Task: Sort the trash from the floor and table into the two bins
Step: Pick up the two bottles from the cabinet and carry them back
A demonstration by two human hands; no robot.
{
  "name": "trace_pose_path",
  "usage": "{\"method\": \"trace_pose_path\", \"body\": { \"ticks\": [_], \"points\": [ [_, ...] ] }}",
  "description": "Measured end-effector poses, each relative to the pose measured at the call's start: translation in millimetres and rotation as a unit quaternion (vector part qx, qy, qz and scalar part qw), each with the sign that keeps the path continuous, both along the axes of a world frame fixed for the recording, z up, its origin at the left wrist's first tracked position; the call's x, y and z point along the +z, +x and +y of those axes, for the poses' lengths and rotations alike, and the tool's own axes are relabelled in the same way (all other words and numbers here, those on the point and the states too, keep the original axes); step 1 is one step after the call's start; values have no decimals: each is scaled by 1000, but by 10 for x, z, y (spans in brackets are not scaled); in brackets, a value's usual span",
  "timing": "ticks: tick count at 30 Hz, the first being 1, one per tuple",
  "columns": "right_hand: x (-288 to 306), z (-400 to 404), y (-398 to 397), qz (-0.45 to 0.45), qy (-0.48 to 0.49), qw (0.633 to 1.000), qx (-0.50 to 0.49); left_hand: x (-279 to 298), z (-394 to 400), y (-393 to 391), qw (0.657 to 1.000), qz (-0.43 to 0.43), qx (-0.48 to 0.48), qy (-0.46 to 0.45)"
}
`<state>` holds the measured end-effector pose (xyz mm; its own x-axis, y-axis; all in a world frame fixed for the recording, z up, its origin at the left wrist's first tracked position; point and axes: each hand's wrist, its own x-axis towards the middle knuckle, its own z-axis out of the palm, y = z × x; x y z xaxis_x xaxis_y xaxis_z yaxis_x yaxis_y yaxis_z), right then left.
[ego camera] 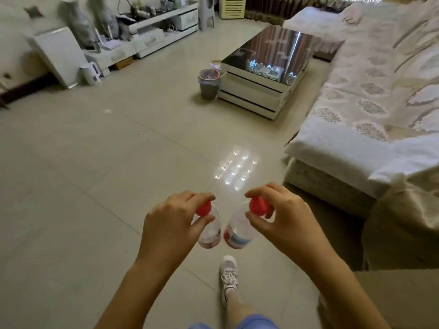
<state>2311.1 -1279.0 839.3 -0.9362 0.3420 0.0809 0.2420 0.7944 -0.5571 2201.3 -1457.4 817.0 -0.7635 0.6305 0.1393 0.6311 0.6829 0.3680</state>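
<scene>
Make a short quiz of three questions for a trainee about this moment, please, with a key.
1. True or false: each hand holds a bottle by its red cap.
2. Which stands nearest the grey bin? A. the sofa B. the coffee table C. the white kettle
3. What footwear shows below the bottles?

Key
1. True: the left hand pinches the left bottle and the right hand the right bottle.
2. B, the coffee table.
3. A white sneaker.
</scene>
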Motion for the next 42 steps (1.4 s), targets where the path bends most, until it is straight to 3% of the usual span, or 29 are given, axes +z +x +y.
{"method": "trace_pose_path", "body": {
  "ticks": [11,23,33,42],
  "points": [
    [-83,1066,-2068,-30,-3,994,103,25,807,-1687,996,-9,89,-14],
    [-106,1603,-4368,-38,7,987,159,-22,1097,-3713,981,-12,191,10],
    [-70,1939,-6320,-61,11,986,157,-26,1525,-5904,987,-16,160,0],
    [-245,2864,-7927,-72,-6,991,117,-123,2491,-7676,991,-43,126,12]
  ]
}}
